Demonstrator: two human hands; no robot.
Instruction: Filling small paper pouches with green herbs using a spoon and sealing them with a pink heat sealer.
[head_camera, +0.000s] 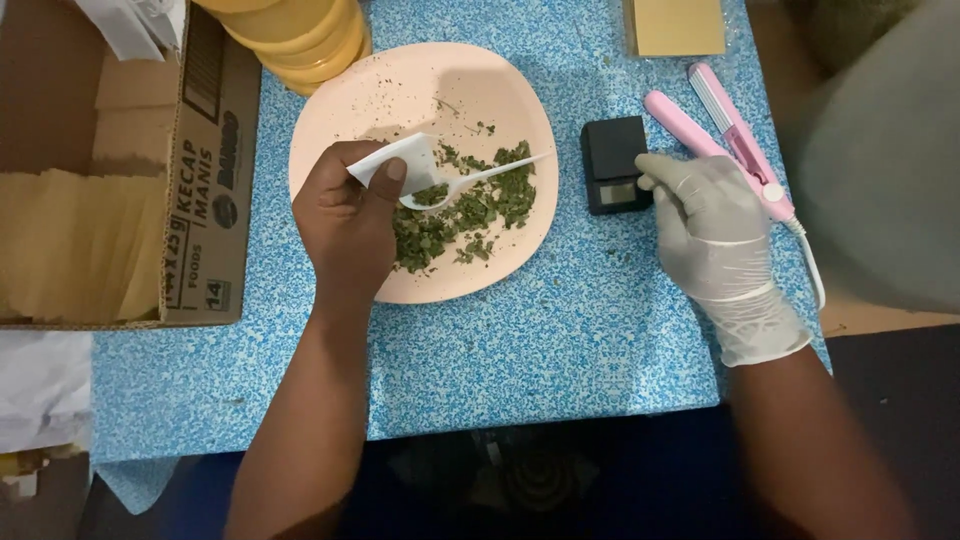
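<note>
Item: dried green leaf bits (470, 212), crumbled, heaped right of centre on the round pink plate (340, 110), a white plastic spoon (470, 182) lying across them. My bare left hand (345, 225) hovers over the plate's left half, thumb and fingers pinched on a small white paper sachet (400, 160); my gloved right hand (710, 235), right of the plate, rests loosely curled with fingertips touching a small black scale (613, 160). Plate's near rim sits well back from the table (550, 340) edge; cardboard box (200, 180) crowds its left, pink hair iron (725, 135) lies beyond the scale.
</note>
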